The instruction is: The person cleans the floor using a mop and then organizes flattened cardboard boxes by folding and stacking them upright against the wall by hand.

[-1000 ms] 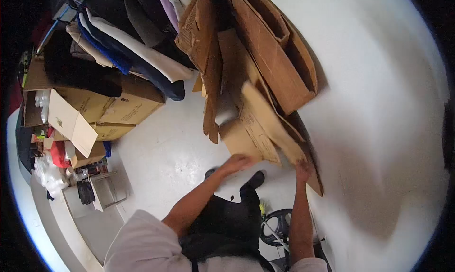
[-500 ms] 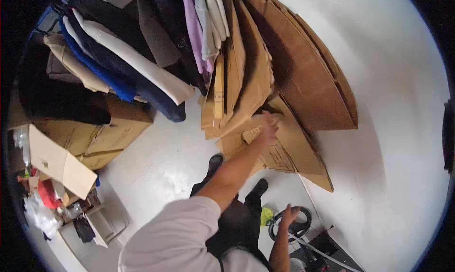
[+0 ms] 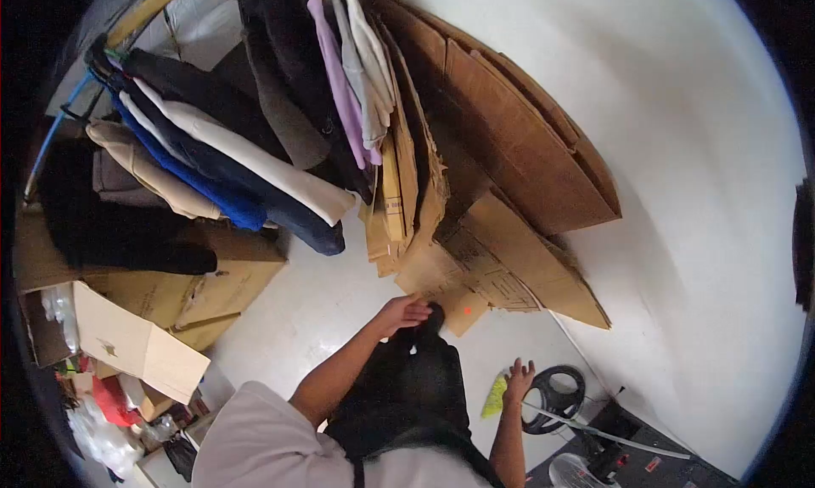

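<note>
Cardboard sheets (image 3: pixel 518 242) lean on the white wall (image 3: pixel 696 259), partly screened by hanging clothes (image 3: pixel 246 152) (the cardboard's print is too small to read), while the left hand (image 3: pixel 403 315), near the sheets, and right hand (image 3: pixel 516 381), near a black wheel (image 3: pixel 560 398), have loose, empty fingers.

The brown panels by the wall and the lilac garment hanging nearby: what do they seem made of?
The brown panels look like matte cardboard, judging by the creases and layered, folded sheets. The lilac garment seems to be soft, dull cloth, since it hangs limp; which fibre, I can't tell.
</note>
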Tool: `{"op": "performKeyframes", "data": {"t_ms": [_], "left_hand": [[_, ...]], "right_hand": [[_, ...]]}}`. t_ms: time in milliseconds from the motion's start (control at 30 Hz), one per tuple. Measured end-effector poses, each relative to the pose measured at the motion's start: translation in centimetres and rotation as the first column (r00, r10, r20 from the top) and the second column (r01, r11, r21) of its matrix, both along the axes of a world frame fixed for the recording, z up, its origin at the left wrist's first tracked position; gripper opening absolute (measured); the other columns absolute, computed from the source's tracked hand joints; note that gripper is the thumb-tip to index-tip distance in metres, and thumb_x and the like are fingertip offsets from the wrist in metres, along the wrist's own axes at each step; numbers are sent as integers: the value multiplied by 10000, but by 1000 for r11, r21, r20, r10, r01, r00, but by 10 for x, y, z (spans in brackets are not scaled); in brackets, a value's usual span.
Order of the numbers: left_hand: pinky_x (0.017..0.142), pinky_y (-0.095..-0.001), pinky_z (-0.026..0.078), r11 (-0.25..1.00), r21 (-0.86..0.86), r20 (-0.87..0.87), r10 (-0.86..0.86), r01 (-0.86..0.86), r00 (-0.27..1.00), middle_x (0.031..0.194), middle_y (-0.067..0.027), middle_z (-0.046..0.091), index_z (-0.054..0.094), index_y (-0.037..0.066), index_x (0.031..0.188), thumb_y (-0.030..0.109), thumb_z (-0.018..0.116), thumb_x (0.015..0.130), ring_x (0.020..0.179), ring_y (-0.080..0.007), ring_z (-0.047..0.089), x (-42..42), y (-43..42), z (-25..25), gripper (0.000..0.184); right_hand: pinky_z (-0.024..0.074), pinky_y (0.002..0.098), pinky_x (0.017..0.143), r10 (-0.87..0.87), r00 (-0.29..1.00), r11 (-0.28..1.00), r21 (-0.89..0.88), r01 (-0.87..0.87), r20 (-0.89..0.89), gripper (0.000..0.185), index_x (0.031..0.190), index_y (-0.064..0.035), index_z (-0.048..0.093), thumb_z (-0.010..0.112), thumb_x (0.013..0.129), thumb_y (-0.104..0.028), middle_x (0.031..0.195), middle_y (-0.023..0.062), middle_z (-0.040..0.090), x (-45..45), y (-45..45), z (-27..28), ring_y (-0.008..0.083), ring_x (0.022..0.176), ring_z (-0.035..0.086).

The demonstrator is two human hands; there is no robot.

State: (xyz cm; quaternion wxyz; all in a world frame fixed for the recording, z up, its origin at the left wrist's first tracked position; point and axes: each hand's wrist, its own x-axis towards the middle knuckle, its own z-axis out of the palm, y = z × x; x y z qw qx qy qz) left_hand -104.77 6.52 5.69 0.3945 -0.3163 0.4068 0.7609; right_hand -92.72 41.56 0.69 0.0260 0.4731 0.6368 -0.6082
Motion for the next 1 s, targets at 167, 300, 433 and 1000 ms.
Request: {"op": "performKeyframes", "data": {"t_ms": [167,300,433,1000], "left_hand": [[689,-321,382,859,-513,-93,-40,-13,995,941,-36,594,512,97,986,344,497,794,807,-149,549,29,-63,24,313],[667,-287,390,742,-640,-292,6,-201,956,917,-68,602,512,69,1000,300,459,814,810,-159,571,35,-95,58,301],[664,-284,388,657,-695,-330,69,-292,941,918,-70,602,511,71,1008,287,444,825,808,-155,571,57,-106,74,291],[564,-249,410,636,-749,-142,122,-187,982,919,-116,598,511,11,1010,288,460,837,767,-170,583,212,-88,42,330]], "right_hand": [[422,405,725,64,998,976,-208,-69,-30,733,1280,-137,177,621,739,-354,1252,151,301,-52,-21,11,259,970,477],[436,393,717,232,963,947,-194,-255,-134,758,1286,-132,162,624,733,-367,1255,189,292,-79,-41,21,272,969,487],[440,438,719,-33,992,920,-392,-17,-121,870,1308,-159,23,628,725,-382,1285,195,265,-81,-35,11,336,1020,458],[421,421,780,275,844,774,-414,-479,-461,885,1302,-154,1,639,722,-350,1276,173,263,-160,-104,5,354,1077,397]]}}
